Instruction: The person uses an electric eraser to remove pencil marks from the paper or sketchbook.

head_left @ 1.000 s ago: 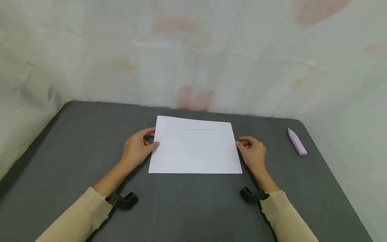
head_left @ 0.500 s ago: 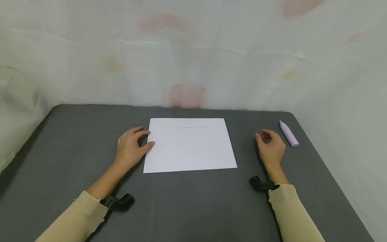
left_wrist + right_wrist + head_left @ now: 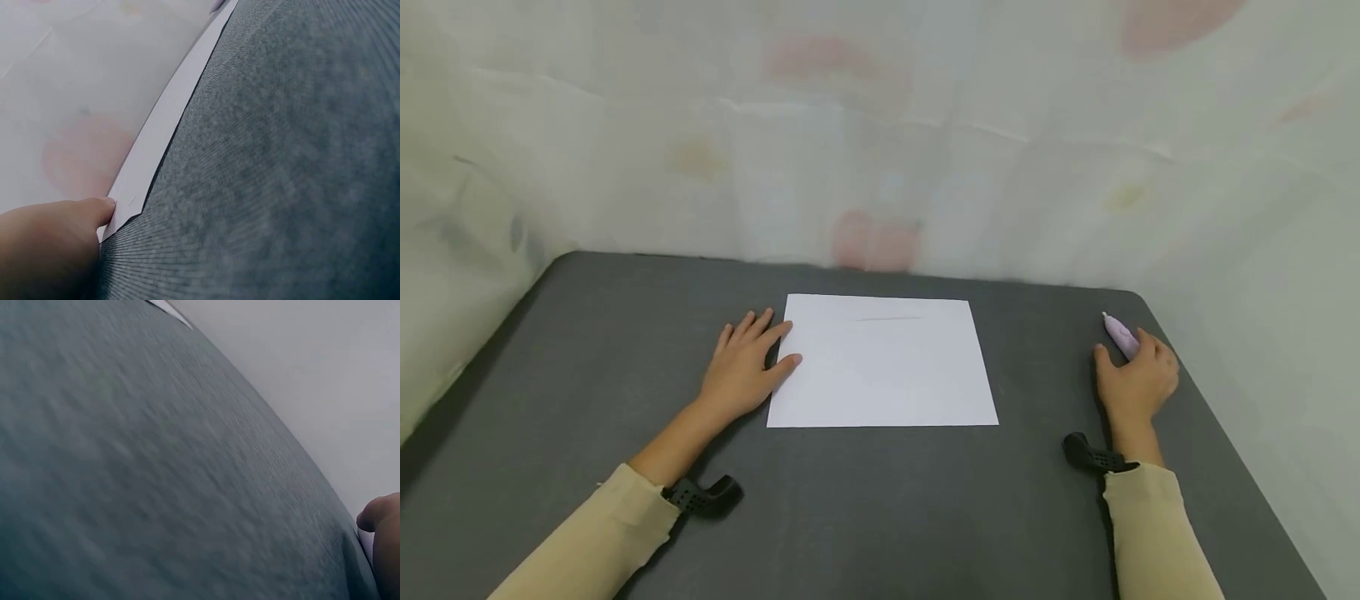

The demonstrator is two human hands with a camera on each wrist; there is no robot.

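Left hand (image 3: 747, 367): lies flat on the tabletop (image 3: 880, 500), fingers straight and spread, holding nothing; fingertips and thumb rest on the left edge of the paper sheet (image 3: 883, 362). The left wrist view shows the thumb touching the sheet's edge.
Right hand (image 3: 1138, 379): at the far right of the tabletop, fingers curled over the lower end of the pink pen (image 3: 1118, 332); thumb on the pen's left side. Whether the pen is lifted off the surface cannot be told.
Pink pen: near the back right corner of the tabletop, well apart from the sheet, tip pointing away from the person.
Paper sheet: white, flat, centred on the tabletop, long side toward the person; a faint thin line near its far edge.
Tabletop: dark grey, rounded corners.
Backdrop: pale cloth (image 3: 880, 150) with faded pink and yellow patches behind and beside the tabletop.
Sleeves: beige, with a black strap mount at each wrist.
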